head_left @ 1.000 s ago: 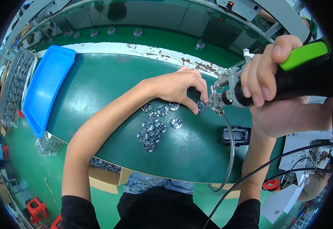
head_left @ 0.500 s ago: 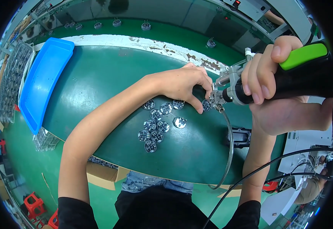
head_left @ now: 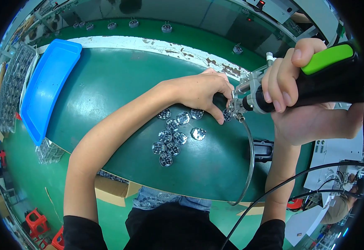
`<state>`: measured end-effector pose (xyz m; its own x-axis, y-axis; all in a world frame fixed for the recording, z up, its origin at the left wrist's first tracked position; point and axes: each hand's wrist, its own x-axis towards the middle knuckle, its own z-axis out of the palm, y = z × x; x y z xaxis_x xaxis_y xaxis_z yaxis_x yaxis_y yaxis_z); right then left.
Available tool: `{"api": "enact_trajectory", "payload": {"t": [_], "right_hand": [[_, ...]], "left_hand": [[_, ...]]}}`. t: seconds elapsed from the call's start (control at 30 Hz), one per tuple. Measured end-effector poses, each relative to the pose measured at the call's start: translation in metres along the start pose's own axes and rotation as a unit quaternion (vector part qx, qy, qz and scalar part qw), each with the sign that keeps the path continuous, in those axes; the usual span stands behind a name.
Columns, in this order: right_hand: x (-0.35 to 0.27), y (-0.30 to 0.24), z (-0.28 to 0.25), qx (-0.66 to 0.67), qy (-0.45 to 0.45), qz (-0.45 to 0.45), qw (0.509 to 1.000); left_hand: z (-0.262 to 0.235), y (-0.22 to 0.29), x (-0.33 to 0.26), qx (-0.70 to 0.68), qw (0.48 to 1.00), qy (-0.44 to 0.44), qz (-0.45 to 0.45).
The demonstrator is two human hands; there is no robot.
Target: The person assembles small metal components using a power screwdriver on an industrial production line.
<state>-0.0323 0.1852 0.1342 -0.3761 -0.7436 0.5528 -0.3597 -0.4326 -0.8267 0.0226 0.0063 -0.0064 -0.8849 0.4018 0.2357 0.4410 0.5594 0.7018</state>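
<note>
Scanning from the left, we note a blue tray (head_left: 44, 91) lying on the green table (head_left: 119, 83), wire racks (head_left: 11, 83) just beyond its outer edge. Near the table's middle sits a cluster of round discs (head_left: 171, 139), loose, some touching. Our left hand (head_left: 205, 91) reaches over them, fingers pinched together on one disc (head_left: 227, 114) at the cluster's right edge. The tip of the tool (head_left: 315, 83) meets that disc. Our right hand (head_left: 302, 104) is wrapped tight round the tool's black and green grip. A thin hose (head_left: 250, 162) loops down from the tip.
</note>
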Motion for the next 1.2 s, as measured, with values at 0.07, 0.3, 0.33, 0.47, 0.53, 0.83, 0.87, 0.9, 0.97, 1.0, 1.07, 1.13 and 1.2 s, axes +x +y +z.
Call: {"api": "enact_trajectory", "payload": {"t": [0.07,0.3,0.33,0.47,0.53,0.83,0.87,0.9,0.97,1.0,1.07,1.13,1.2], "right_hand": [[0.001,0.001,0.006,0.000,0.001,0.000,1.000],[0.015,0.011,-0.001,-0.016,0.012,0.004,1.000],[0.016,0.011,0.001,-0.016,0.013,0.004,1.000],[0.017,0.012,0.003,-0.022,0.019,0.003,1.000],[0.016,0.012,0.001,0.013,0.013,0.001,1.000],[0.001,-0.014,-0.024,0.189,-0.056,-0.025,0.980],[-0.001,-0.020,-0.027,0.187,-0.067,-0.033,0.979],[-0.004,-0.025,-0.028,0.185,-0.077,-0.041,0.979],[-0.009,-0.020,-0.016,0.165,0.003,0.029,0.986],[-0.006,-0.014,-0.013,0.169,-0.002,0.046,0.985],[-0.007,-0.016,-0.004,0.132,0.062,0.056,0.988],[-0.006,-0.013,-0.004,0.132,0.049,0.050,0.989],[-0.005,-0.010,-0.003,0.132,0.040,0.043,0.990]], "left_hand": [[-0.001,0.000,-0.002,0.009,1.000,-0.006,-0.006],[-0.003,0.007,-0.001,0.018,0.999,-0.001,-0.027],[-0.006,0.010,-0.001,0.017,0.999,-0.021,-0.038],[-0.005,0.009,-0.002,0.013,1.000,-0.011,-0.010],[-0.005,0.009,-0.001,0.019,1.000,-0.018,-0.009],[-0.004,0.005,0.002,-0.012,1.000,-0.012,0.015],[-0.004,0.004,0.003,-0.012,1.000,-0.012,0.018],[-0.004,0.003,0.005,-0.015,1.000,-0.011,0.023],[-0.002,-0.001,0.002,-0.018,0.999,-0.012,0.024],[-0.002,-0.003,0.000,-0.023,0.999,-0.010,0.022],[-0.002,-0.002,0.002,-0.030,0.999,-0.008,0.026],[-0.002,-0.001,0.003,-0.020,0.999,-0.001,0.024],[-0.003,0.000,0.000,-0.013,1.000,0.003,0.022]]}}
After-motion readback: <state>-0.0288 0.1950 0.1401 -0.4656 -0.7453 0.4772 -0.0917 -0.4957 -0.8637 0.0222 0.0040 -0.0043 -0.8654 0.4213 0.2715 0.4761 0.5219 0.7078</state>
